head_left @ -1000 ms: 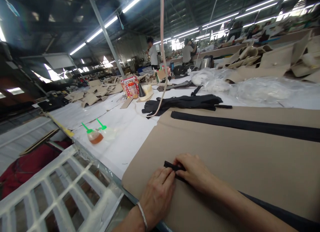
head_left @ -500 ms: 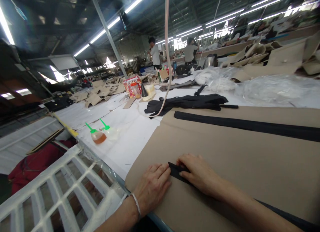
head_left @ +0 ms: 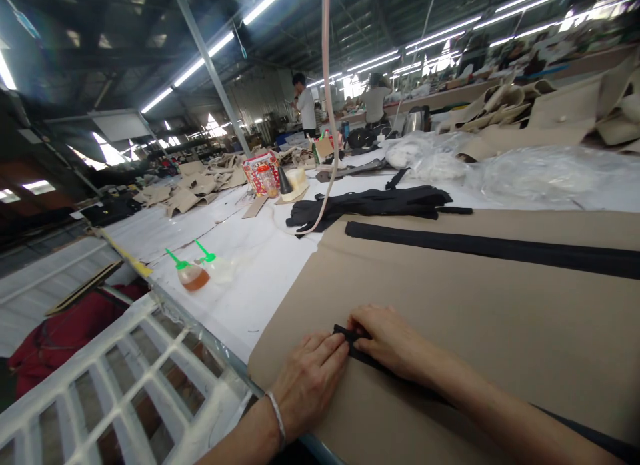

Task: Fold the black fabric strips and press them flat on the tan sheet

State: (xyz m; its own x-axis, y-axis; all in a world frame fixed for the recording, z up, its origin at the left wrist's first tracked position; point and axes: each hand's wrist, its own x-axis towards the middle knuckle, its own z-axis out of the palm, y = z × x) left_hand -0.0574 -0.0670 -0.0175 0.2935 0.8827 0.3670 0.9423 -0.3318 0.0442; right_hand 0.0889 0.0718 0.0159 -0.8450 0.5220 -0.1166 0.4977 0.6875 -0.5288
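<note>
Black strip (head_left: pixel 367 358), nr. the L. front edge of a tan sheet (head_left: pixel 475 305) on the white tabletop (head_left: pixel 240 265), lay under both hands as I watched via remote feed. R. hand (head_left: pixel 385 337) was curled nearly closed, thumb & fingertips pinching the strip just short of its end, prob. to keep it aligned. L. hand (head_left: pixel 311 379) lay low w/ fingers together & fairly straight, tips on the strip's end, prob. as an anchor vs. slipping; its thumb was hidden, so I couldn't tell if it also gripped. Strip ran under the R. forearm toward the lower R. A 2nd strip (head_left: pixel 480 249) lay flat across the sheet's far side, apart from the hands, w/ a black fabric pile (head_left: pixel 370 205) just beyond, presumably within easy reach. Squeeze bottle (head_left: pixel 193 277) w/ amber liquid stood off L., approx. clear of the work.
</note>
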